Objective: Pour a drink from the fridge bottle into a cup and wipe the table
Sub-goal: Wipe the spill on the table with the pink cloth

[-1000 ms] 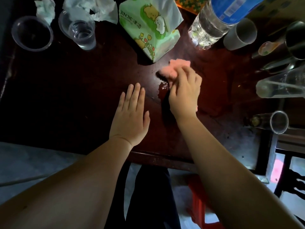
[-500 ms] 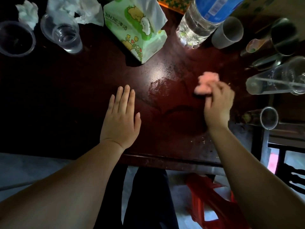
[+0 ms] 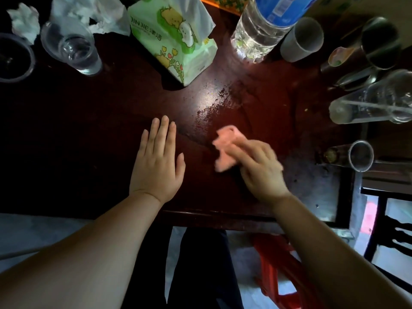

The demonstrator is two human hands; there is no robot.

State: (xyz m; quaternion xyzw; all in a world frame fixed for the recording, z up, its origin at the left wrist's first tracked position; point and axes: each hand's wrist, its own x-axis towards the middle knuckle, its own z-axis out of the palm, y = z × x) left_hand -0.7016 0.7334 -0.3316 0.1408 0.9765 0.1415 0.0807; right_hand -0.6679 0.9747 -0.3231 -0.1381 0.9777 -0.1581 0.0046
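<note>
My right hand [image 3: 259, 169] presses a crumpled pink tissue [image 3: 225, 146] onto the dark wooden table [image 3: 100, 134], its fingers curled over the wad; the hand is motion-blurred. A wet smear [image 3: 214, 108] glistens just beyond the tissue. My left hand [image 3: 157, 162] lies flat on the table, fingers straight, to the left of the tissue. A clear water bottle with a blue label [image 3: 265, 25] stands at the back. A clear plastic cup with some water [image 3: 73, 49] stands at the back left.
A green tissue pack [image 3: 176, 41] sits at back centre, crumpled white tissues [image 3: 87, 14] behind the cup, another clear cup [image 3: 13, 59] at far left. A grey cup [image 3: 301, 39], glasses [image 3: 370, 103] and a small glass [image 3: 354, 156] crowd the right side. A red stool [image 3: 278, 270] stands below the table edge.
My right hand swept the pink tissue right, then back left toward the middle and nearer the table's front edge. The left hand stayed flat in place.
</note>
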